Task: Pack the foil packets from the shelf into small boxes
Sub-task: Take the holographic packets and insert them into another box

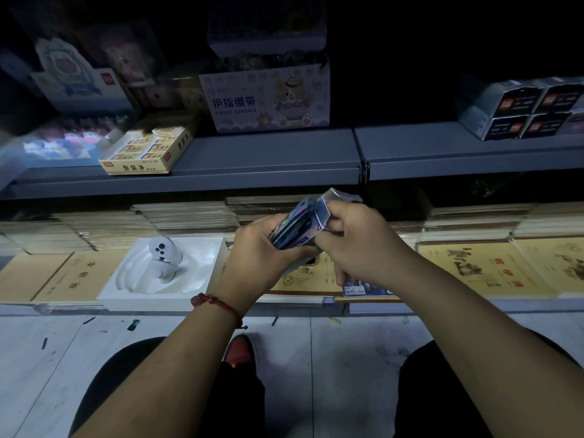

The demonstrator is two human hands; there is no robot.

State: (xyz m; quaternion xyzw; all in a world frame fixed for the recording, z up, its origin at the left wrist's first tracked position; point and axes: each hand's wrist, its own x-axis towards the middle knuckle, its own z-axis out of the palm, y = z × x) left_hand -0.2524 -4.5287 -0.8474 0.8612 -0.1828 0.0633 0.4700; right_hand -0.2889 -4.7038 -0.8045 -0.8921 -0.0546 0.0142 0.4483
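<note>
The room is dim. Nearest, the person's knees in dark trousers frame a pale tiled floor (347, 343) dotted with small scraps, and a red shoe (241, 347) shows between them.

Beyond the floor runs the lower shelf (379, 308), covered edge to edge with tan-covered notebooks (474, 270) in flat stacks. One at the left reads "英语本". A white moulded tray (126, 290) lies on the notebooks left of the hands and holds a white rounded device (164, 257) with dark buttons.

Above the middle of this shelf, the left hand (259, 257), with a red string bracelet (218, 303) at its wrist, grips a fanned stack of blue foil packets (289, 230). The right hand (357, 245) has its fingers curled round the end of a small box (325, 210), silvery and clear, which is tilted up and touches the top of the stack. How far the packets reach into it cannot be told. Under the right hand a single blue packet (363, 290) lies flat on a notebook.

Farther back is the grey upper shelf (284, 165). It carries an open yellow box (145, 154) of small yellow cartons at the left and a pale cartoon-printed carton (268, 102) marked "护指绷带 FINGER BANDAGE" in the middle. Four dark boxes (521, 113) with red logos are stacked at the right. Blurred cartoon packs (79, 74) stand at the far left.
</note>
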